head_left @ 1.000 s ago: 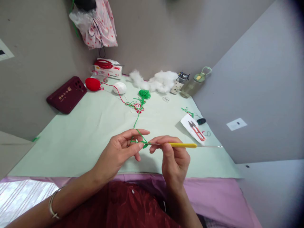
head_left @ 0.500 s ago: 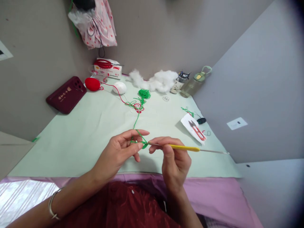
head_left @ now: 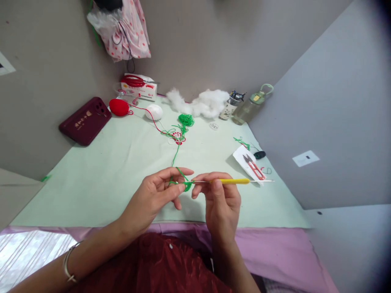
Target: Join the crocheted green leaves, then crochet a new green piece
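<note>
Right hand (head_left: pixel 220 202) pinched around a crochet hook (head_left: pixel 229 181) by its yellow grip, thumb and forefinger closed on it. Hook lying nearly level, long axis running left to right, metal tip pointing left into a small green crochet piece (head_left: pixel 187 186), bare metal tail sticking out to the right past the fingers. Left hand (head_left: pixel 155 194) nipping that green piece between thumb and middle finger, forefinger stretched out above with green yarn (head_left: pixel 177 150) draped over it. Both held just above the near edge of a pale green table (head_left: pixel 100 179). Yarn trailing away up the table to a loose green tangle (head_left: pixel 185 121). Further right, red snips (head_left: pixel 254 167) on a scrap of paper. At the far side a red ball (head_left: pixel 119 108), a white ball (head_left: pixel 153 112), white stuffing (head_left: pixel 204 103), a water bottle (head_left: pixel 250 106) and a dark red case (head_left: pixel 85 121)
</note>
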Tool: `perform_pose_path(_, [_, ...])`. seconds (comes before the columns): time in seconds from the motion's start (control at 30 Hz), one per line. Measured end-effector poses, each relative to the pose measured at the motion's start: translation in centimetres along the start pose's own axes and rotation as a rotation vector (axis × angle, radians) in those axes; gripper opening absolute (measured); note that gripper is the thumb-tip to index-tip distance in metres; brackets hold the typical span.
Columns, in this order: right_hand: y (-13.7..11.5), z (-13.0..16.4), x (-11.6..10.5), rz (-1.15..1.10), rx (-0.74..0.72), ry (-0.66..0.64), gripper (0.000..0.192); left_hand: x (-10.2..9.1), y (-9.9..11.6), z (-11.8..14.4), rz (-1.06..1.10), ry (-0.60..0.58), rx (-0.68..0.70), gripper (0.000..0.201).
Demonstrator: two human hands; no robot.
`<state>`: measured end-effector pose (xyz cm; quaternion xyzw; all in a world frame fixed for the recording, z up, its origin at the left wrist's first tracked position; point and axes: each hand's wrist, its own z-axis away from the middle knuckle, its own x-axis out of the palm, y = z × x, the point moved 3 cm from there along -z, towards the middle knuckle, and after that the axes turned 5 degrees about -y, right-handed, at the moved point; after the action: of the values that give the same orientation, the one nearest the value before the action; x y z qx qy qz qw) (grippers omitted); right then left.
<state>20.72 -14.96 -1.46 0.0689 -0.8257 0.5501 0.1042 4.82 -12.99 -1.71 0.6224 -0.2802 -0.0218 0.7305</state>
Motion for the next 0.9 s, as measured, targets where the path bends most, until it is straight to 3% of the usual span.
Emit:
perform_pose_path(0.2, [-0.3, 0.0, 0.0, 0.022, -0.028, -0.057, 0.021, 0.0, -0.2, 0.2, 0.004, -0.010, 0.004, 0.022])
perform_pose_path(0.53, [-1.4, 0.6, 0.3, 0.368, -0.222, -0.052, 0.022, -0.2, -0.1, 0.1, -0.075, 0.033, 0.006, 0.024])
perform_pose_path(0.9, [-1.2, 1.4, 0.5, 0.675, -0.425, -0.168, 0.028, 0.3, 0.6, 0.4, -0.157, 0.129, 0.048, 0.034])
